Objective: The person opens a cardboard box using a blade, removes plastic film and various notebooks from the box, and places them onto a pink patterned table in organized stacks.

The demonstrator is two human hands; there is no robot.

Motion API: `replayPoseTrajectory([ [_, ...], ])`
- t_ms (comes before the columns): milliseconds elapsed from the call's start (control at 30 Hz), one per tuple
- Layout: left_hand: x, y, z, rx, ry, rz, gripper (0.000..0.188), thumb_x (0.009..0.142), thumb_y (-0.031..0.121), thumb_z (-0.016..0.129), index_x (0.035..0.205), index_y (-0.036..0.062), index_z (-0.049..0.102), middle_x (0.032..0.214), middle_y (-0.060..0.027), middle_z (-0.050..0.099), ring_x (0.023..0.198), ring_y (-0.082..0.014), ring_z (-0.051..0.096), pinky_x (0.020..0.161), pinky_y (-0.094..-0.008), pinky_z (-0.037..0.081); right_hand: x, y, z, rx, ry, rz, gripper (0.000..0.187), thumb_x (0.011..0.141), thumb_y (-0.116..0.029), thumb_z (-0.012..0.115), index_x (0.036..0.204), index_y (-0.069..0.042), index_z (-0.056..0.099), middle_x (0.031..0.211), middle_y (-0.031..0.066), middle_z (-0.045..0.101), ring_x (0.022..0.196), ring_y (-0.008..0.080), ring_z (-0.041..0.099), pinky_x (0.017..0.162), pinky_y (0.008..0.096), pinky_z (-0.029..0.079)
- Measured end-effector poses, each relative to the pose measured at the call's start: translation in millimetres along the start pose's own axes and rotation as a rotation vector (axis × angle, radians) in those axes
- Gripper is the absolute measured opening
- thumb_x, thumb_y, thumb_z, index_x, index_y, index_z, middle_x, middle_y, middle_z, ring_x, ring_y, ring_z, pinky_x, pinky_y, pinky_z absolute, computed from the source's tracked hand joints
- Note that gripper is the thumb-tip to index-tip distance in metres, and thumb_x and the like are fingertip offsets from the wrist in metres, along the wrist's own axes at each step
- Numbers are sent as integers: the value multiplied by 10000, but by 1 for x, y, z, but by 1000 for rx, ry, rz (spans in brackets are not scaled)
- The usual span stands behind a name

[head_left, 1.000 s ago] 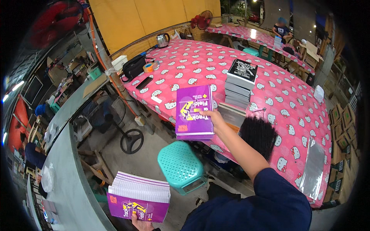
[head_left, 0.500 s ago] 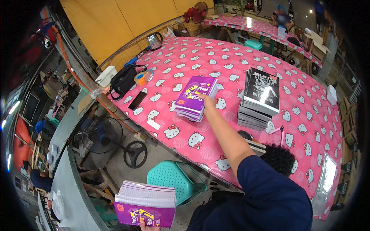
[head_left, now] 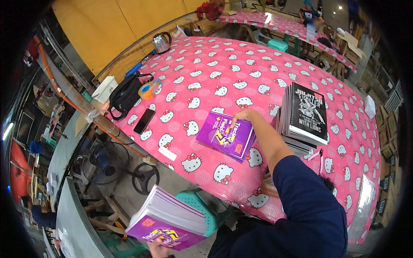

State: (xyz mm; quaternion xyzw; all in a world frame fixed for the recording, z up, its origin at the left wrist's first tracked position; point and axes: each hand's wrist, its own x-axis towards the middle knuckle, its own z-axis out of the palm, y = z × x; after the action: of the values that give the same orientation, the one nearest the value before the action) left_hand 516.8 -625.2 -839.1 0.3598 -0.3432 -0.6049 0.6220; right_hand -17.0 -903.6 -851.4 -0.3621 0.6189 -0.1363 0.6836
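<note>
My left hand (head_left: 157,247) grips a thick stack of purple-covered spiral notebooks (head_left: 174,215), held tilted off the table's near edge, with white page edges showing. On the pink patterned tabletop lies another, smaller-looking pile of the same purple notebooks (head_left: 223,134). My right hand (head_left: 247,116) is closed on that pile's far right corner, the fingers partly hidden. To the right of my forearm stands a tall stack of black-covered spiral books (head_left: 307,112). Pink-handled pliers (head_left: 317,158) lie in front of it.
A phone (head_left: 144,121), orange tape roll (head_left: 146,91), black bag (head_left: 126,96) and kettle (head_left: 162,43) line the table's left side. A green stool (head_left: 195,202) stands below the near edge. Beside my right forearm is a wooden object (head_left: 269,188). A person (head_left: 310,16) is at a far table.
The notebooks under my right hand have turned around and sit further right and lower, in a thinner-looking pile. My left hand's stack has risen and tilted. The whole view has shifted slightly.
</note>
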Motion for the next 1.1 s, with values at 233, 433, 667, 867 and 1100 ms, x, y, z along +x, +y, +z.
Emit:
replayPoseTrajectory([
  [233,163,82,137,824,-735,-171,712,464,35,785,1106,-25,486,977,-60,586,863,-138,537,806,-282,433,-11,-12,29,-984,832,-367,680,678,-290,688,1233,-37,387,1265,190,416,1137,298,437,926,431,375],
  [433,265,12,333,1432,-1714,-166,698,500,120,786,1120,6,486,979,-80,606,903,-131,546,804,-285,435,-59,54,39,617,957,-747,751,775,-526,531,1301,-49,286,1294,177,346,1174,289,367,938,449,327],
  [667,331,-174,437,2036,-1836,-419,553,557,181,777,1046,37,563,929,-83,638,808,-181,605,741,-315,472,-77,101,96,1133,467,-467,725,762,-645,456,1192,-62,444,1061,132,567,882,239,571,778,404,458],
  [867,338,-207,426,1845,-2177,331,788,489,364,808,1161,70,520,1157,-170,524,1012,-257,541,853,-376,445,-49,111,113,1110,293,-577,484,825,-386,544,1139,-25,467,1021,120,592,880,206,598,757,355,494],
  [1100,381,-180,218,392,-800,-551,589,874,430,435,1288,23,336,1241,-109,464,1167,-222,409,990,-382,294,-26,89,138,1166,445,-637,440,740,-247,643,1057,14,483,874,123,610,738,194,623,635,364,536],
])
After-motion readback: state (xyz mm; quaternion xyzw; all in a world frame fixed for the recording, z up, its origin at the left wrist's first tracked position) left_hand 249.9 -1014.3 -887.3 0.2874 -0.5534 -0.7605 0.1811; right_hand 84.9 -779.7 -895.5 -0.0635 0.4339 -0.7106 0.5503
